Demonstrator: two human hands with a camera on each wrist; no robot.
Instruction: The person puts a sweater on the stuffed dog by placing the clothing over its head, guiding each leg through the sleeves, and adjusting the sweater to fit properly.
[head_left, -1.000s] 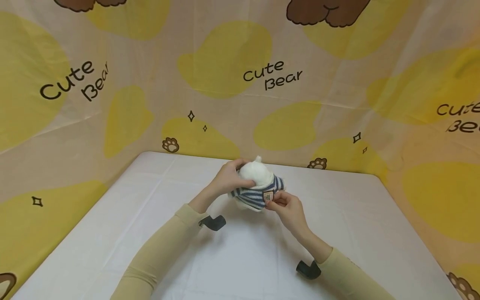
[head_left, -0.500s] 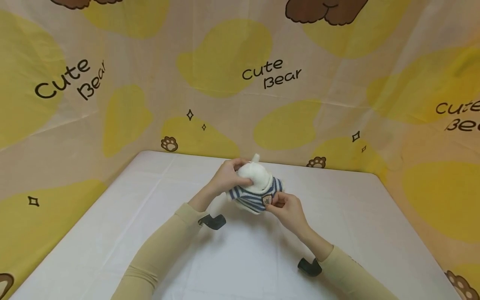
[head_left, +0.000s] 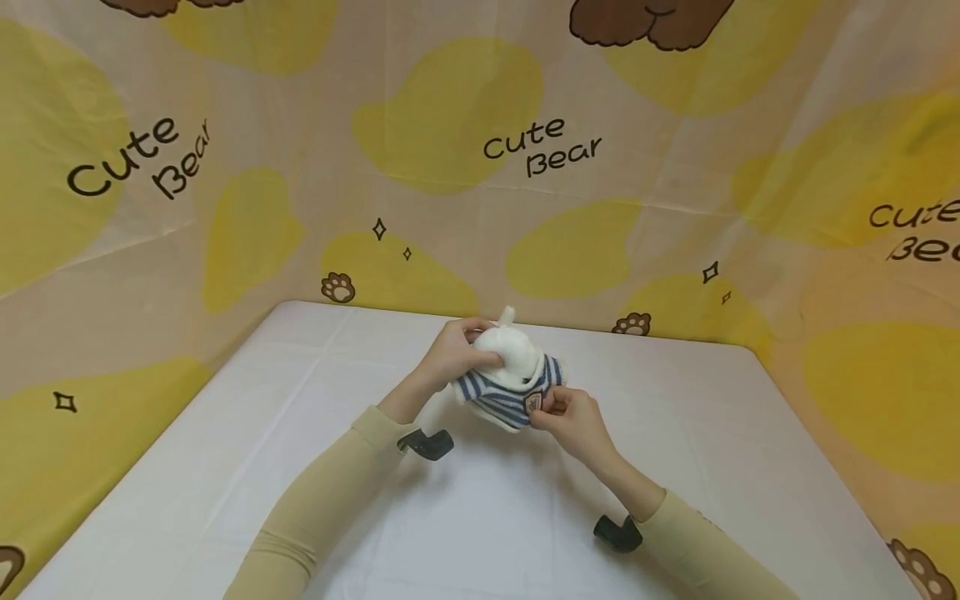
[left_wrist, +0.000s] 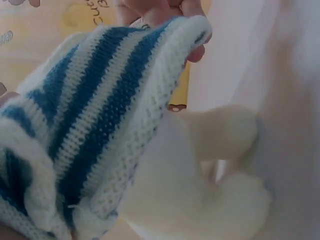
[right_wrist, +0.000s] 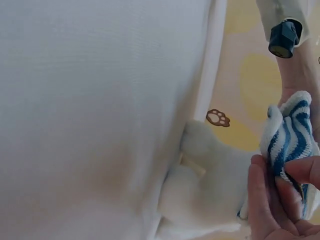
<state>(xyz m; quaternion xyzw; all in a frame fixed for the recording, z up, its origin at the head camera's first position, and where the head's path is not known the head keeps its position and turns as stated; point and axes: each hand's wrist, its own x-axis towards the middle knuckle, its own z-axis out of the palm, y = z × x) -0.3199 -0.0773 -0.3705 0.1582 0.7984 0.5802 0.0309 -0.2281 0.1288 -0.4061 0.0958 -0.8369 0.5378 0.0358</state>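
A white plush toy (head_left: 512, 352) in a blue-and-white striped knitted sweater (head_left: 491, 398) is held up over the far half of the table. My left hand (head_left: 454, 357) grips the plush toy by the head, thumb across its near side. With thumb and fingers my right hand (head_left: 576, 419) pinches the sweater's edge beside a small shield-shaped patch (head_left: 533, 402). In the left wrist view the sweater's hem (left_wrist: 155, 107) stands away from the white body, and stubby legs (left_wrist: 220, 135) point toward the table. The right wrist view shows right-hand fingers (right_wrist: 260, 200) around the knit; the toy's face is hidden.
A white-covered table (head_left: 465, 525) lies beneath both hands. Yellow-patched "Cute Bear" cloth (head_left: 442, 117) hangs behind and at the sides. Black wrist-worn pieces (head_left: 429, 444) stick out near both cuffs.
The plush toy has tipped slightly, its top shifting a little left. The sweater's patch side has been drawn slightly down and toward me. Both hands keep their hold.
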